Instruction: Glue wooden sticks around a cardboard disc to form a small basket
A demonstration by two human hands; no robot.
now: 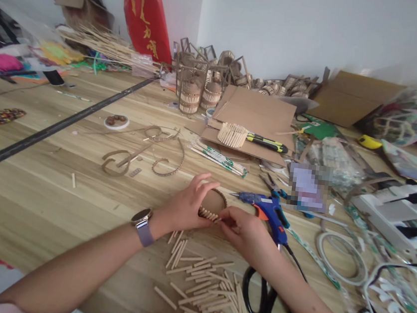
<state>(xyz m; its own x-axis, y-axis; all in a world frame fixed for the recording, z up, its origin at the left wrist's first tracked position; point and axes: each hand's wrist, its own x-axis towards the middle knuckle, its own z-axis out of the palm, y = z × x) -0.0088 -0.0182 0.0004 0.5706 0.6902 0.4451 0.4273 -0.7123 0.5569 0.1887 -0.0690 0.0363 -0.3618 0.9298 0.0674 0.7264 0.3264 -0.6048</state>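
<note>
My left hand (pixel 190 202) is closed around the side of a small round cardboard piece (pixel 214 201), which has a braided rim and a row of short wooden sticks along its near edge. At that same edge, the fingertips of my right hand (pixel 240 225) pinch what looks like a short wooden stick, mostly hidden by the fingers. Just below both hands, a loose pile of wooden sticks (pixel 208 287) is spread on the table. A blue hot glue gun (pixel 270 211) lies beyond my right hand, its nozzle pointing left.
Black-handled scissors (pixel 269 304) lie beside my right forearm. Pliers (pixel 278 189), a tape roll (pixel 342 257) and a white power strip (pixel 390 212) crowd the right. A utility knife (pixel 266 142) rests on cardboard sheets (pixel 255 109). Small stick lanterns (pixel 190 99) stand at the back.
</note>
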